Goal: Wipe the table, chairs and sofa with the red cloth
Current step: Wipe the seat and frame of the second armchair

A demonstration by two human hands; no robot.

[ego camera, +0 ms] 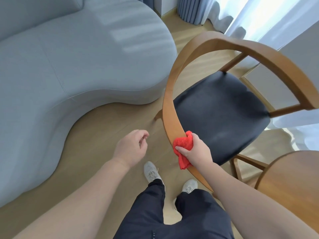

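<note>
On the chair's curved wooden back rail we press the red cloth (183,149), bunched up with one corner hanging below the rail. Our right hand (196,150) grasps it, thumb curled over the front of the bundle. The chair (222,116) has a dark seat (another wooden chair back (290,171) shows at the lower right). Our left hand (132,148) hangs free above the floor (103,131), fingers loosely curled, holding nothing. A grey sofa (69,66) lies to our left, well apart from the chair.
</note>
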